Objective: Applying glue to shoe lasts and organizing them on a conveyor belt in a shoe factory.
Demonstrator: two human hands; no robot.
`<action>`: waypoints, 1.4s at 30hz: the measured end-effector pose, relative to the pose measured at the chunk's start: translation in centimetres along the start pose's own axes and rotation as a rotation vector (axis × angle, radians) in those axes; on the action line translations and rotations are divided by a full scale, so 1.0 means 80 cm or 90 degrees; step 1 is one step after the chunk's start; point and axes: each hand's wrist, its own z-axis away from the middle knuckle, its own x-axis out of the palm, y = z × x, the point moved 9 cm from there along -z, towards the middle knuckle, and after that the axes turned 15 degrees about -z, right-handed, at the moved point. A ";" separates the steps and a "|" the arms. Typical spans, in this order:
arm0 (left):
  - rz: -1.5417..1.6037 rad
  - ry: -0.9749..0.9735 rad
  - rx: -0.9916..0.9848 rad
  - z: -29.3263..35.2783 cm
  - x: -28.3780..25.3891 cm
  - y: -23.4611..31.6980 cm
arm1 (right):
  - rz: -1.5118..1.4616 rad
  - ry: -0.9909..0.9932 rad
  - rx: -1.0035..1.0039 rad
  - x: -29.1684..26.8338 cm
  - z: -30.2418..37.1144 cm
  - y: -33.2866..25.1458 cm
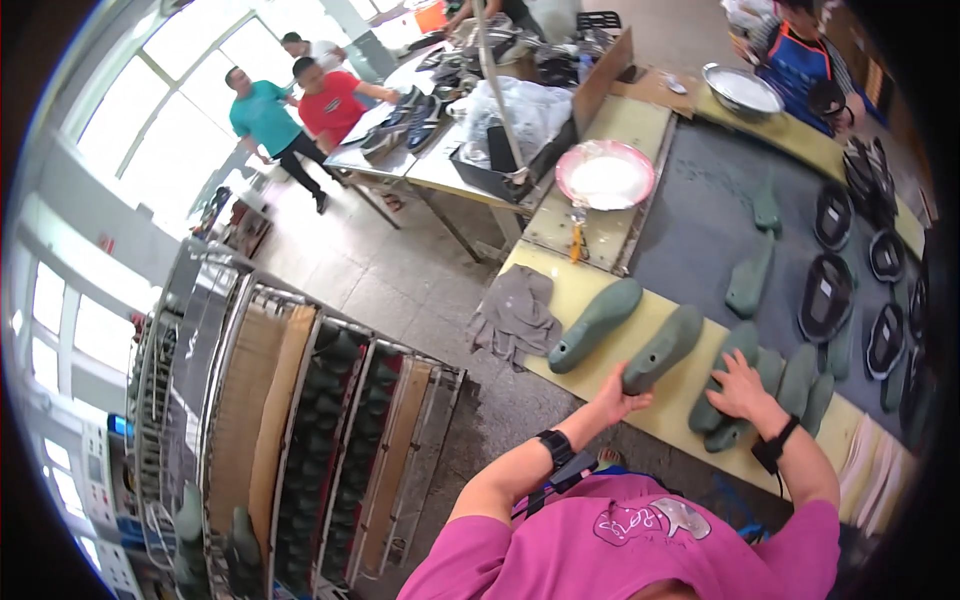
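My left hand [622, 394] grips the heel end of a green shoe last [668, 345] at the near edge of the yellow bench [550, 382]. To its left another green shoe last [598, 322] lies apart. My right hand [742, 388], fingers spread, rests over a green last [738, 345] at the left end of a cluster. More green lasts [796, 380] lie close together by that hand, partly hidden by it and overlapping one another.
A grey belt [690, 220] beyond carries lasts and dark shoe parts [826, 297]. A pink-rimmed basin [606, 175], an orange-handled brush [578, 240] and a grey cloth [517, 312] lie at left. A rack [285, 440] holds lasts. A co-worker [800, 60] is across the belt.
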 end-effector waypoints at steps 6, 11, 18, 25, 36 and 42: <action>-0.590 0.127 -0.143 0.050 0.027 0.042 | 0.025 -0.034 -0.052 -0.004 0.022 0.048; -1.186 0.765 0.745 0.156 0.066 0.229 | 0.016 0.108 -0.129 -0.017 0.007 0.016; -1.254 0.477 0.298 0.039 -0.013 0.170 | -0.110 0.115 -0.288 -0.034 -0.012 -0.099; -1.062 0.292 0.249 0.002 0.116 0.073 | -0.124 0.052 -0.160 0.013 0.001 -0.065; -0.850 0.103 0.357 0.079 0.081 0.083 | 0.088 -0.107 -0.029 -0.013 0.028 -0.062; -0.754 0.375 0.348 0.296 -0.102 0.116 | 0.093 0.081 -0.220 -0.028 -0.011 -0.214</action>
